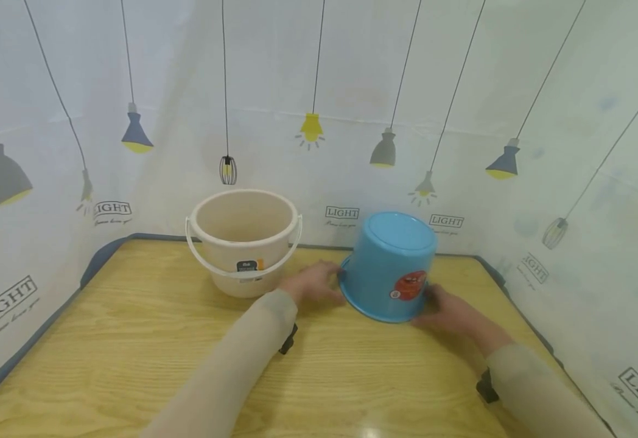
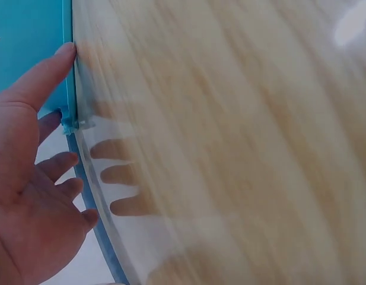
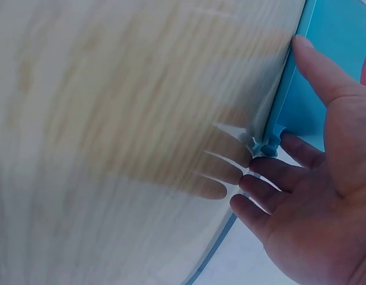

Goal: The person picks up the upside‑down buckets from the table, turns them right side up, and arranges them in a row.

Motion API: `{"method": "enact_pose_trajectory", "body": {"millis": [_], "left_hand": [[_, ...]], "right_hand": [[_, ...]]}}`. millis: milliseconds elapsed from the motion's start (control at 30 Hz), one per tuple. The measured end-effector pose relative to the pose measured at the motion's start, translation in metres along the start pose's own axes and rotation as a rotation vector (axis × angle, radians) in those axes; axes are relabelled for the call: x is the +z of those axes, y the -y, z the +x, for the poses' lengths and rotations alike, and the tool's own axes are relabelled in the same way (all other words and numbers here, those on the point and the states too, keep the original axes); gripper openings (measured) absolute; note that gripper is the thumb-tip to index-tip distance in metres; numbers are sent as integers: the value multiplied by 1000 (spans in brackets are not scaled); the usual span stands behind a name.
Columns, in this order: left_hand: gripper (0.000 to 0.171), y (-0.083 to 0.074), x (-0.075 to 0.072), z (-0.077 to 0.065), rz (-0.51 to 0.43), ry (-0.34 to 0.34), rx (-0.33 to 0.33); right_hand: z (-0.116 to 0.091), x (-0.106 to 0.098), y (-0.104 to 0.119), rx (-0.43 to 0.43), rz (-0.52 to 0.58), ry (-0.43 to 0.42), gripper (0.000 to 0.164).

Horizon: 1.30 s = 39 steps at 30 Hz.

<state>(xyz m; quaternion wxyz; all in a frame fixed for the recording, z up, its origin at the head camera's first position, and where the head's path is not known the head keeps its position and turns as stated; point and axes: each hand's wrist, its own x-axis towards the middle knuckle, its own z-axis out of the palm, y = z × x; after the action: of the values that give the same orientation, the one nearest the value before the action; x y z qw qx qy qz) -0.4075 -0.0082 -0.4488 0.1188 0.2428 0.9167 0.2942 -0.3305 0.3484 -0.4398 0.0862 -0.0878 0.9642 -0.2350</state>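
A pale sheet point(image 1: 275, 73) printed with hanging lamps and the word LIGHT surrounds the far side and both ends of a wood-grained table point(image 1: 149, 347). Toward the back left stands an upright cream bucket point(image 1: 228, 257), its white handle point(image 1: 242, 275) hanging down across the front. To its right, apart from it, a blue bucket point(image 1: 385, 267) is upside down, its base up and its rim at the table top; whether the rim bears on the surface I cannot tell. The person's right hand point(image 1: 453, 313) and left hand point(image 1: 313, 283) flank it at the rim: each lays its thumb along the rim, with the other fingers spread and reaching beside it, none clenched. A red label point(image 1: 409, 286) marks the blue bucket's side. A black strap fitting point(image 1: 486, 386) sits at the right wrist, and a dark label point(image 1: 246, 266) is on the cream bucket.
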Motion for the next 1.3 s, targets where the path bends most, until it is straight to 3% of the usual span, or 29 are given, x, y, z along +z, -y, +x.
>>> {"method": "enact_pose_trajectory", "body": {"millis": [300, 533, 833, 1100, 1300], "left_hand": [[80, -5, 1, 3, -5, -32, -40], [72, -6, 1, 5, 25, -61, -21], [68, 3, 9, 18, -2, -74, -47], [65, -1, 11, 12, -12, -140, -21], [64, -3, 8, 7, -19, -153, -19]], "right_hand": [[4, 0, 0, 13, 12, 8, 112], [9, -2, -3, 4, 27, 17, 116], [15, -1, -10, -56, 36, -4, 110], [15, -1, -9, -55, 33, -26, 107], [16, -4, -9, -55, 29, -26, 105]]}}
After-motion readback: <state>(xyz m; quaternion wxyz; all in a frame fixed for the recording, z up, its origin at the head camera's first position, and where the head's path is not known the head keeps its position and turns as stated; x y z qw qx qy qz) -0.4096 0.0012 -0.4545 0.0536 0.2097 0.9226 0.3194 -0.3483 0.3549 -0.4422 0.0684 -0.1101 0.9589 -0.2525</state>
